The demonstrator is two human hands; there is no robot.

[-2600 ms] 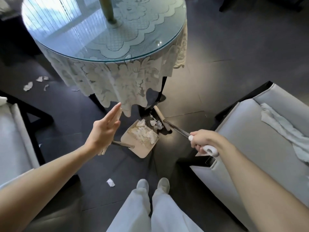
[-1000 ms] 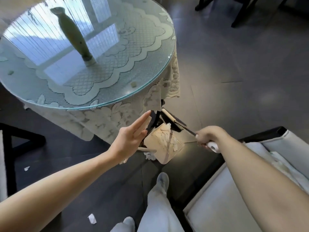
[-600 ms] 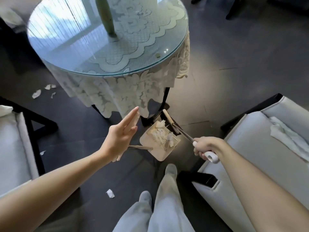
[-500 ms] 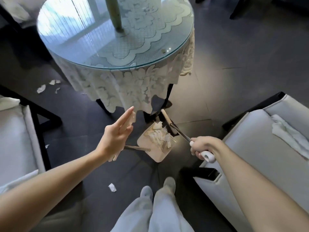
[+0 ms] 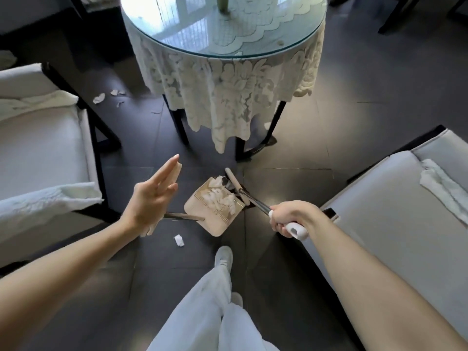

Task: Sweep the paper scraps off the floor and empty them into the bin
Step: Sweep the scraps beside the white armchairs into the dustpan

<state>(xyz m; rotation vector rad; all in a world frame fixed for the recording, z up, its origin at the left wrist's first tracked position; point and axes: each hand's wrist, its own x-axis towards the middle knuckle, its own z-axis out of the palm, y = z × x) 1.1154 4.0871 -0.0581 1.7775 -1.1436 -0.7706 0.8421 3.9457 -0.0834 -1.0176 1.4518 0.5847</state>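
Dim overall, window glare on glass tabletop [image 5: 291,24], edges warped.

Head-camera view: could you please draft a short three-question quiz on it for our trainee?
1. True or false: the dustpan holds paper scraps.
2. Which hand grips the broom: A left, B right?
3. Fill in: one stray scrap lies on the ____ near the shoe.
Key: 1 true; 2 B, the right hand; 3 floor.
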